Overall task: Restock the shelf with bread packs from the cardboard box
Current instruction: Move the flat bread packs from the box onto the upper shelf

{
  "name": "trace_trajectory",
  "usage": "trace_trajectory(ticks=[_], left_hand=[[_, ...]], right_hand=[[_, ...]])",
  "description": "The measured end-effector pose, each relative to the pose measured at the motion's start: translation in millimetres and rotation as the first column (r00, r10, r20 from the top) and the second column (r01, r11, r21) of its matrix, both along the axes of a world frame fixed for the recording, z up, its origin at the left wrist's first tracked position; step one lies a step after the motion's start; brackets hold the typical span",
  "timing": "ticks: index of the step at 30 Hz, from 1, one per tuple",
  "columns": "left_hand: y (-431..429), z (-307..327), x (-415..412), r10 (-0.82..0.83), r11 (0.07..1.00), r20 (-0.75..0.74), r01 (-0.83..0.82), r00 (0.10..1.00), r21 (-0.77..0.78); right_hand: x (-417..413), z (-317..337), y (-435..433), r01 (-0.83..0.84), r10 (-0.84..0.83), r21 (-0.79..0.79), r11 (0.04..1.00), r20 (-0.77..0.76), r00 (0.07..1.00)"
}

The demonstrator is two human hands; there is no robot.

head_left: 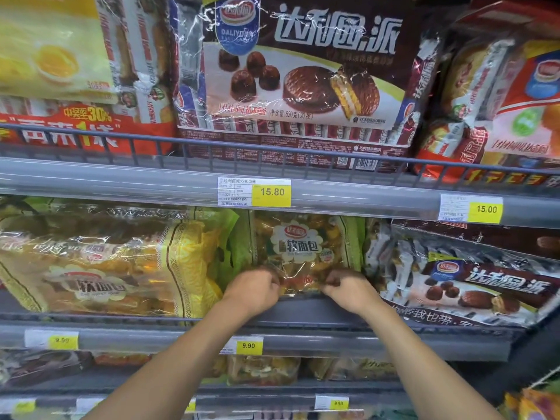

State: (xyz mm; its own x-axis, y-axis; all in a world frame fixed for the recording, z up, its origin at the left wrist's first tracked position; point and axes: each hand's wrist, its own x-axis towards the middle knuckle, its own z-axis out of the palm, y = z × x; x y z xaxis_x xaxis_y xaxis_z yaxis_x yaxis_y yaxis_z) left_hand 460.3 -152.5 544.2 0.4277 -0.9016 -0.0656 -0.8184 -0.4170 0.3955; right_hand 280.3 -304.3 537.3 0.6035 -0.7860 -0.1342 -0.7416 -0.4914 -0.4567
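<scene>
Bread pack (pixel 298 247) stood upright on the middle shelf (pixel 303 309), in the gap between a larger bread bag (pixel 100 268) lying on its side to the left and a chocolate pie pack (pixel 472 283) to the right. Its long axis ran vertically. The printed face was turned out toward the aisle with the label reading the right way up, and the top edge reached nearly to the price rail (pixel 181 192) of the shelf above.

Left hand (pixel 253 294) and right hand (pixel 348 291) met the pack at its lower edge, one near each bottom corner. Each grip was closed, with fingers curled and pinching the plastic. Holding a soft bag low and at both corners probably served to square its base to the shelf front and keep the face flat to the shopper (a single central hold would let it twist or slump).

A yellow price tag (pixel 248 345) sat on the rail just below the hands. The pack appeared seated and in final adjustment. The cardboard box was not in view.
</scene>
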Motion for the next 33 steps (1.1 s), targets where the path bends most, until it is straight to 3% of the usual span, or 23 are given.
trace_trajectory(ticks=[10, 14, 17, 18, 20, 22, 28, 30, 33], left_hand=[[-16.4, -10.4, 11.4, 0.024, 0.992, 0.008, -0.025, 1.0, 0.124], [-23.6, -10.7, 11.5, 0.02, 0.997, -0.058, -0.015, 0.998, 0.071], [-30.1, -1.7, 13.6, 0.1, 0.99, -0.214, -0.118, 0.972, -0.073], [-32.7, 2.1, 16.3, 0.163, 0.966, -0.358, -0.222, 0.919, -0.131], [-38.4, 7.4, 23.3, 0.229, 0.899, -0.687, -0.42, 0.69, -0.122], [-41.5, 10.3, 28.1, 0.23, 0.895, -0.788, -0.442, 0.572, -0.06], [-55.0, 5.1, 29.8, 0.245, 0.912, -0.729, -0.406, 0.64, -0.049], [-57.5, -1.6, 29.1, 0.23, 0.889, -0.697, -0.438, 0.679, -0.133], [-57.5, -24.2, 33.3, 0.111, 0.83, -0.762, -0.482, 0.638, -0.282]], right_hand=[[18.7, -4.6, -10.7, -0.074, 0.074, 0.006, 0.997, -0.003, 0.997], [29.3, -3.0, -14.3, -0.096, 0.097, 0.02, 0.995, -0.02, 0.995], [33.5, 0.9, -16.1, 0.014, -0.049, 0.209, 0.978, 0.16, 0.986], [32.7, 4.9, -15.8, 0.097, -0.187, 0.33, 0.939, 0.252, 0.949], [27.6, 10.4, -19.9, 0.2, -0.443, 0.578, 0.791, 0.317, 0.838], [24.5, 13.5, -24.7, 0.194, -0.511, 0.683, 0.704, 0.298, 0.806], [38.1, 12.8, -27.2, 0.183, -0.496, 0.659, 0.73, 0.325, 0.805], [39.3, 8.6, -23.7, 0.178, -0.518, 0.634, 0.753, 0.402, 0.755], [38.1, -0.7, -17.9, 0.147, -0.53, 0.586, 0.797, 0.561, 0.636]])
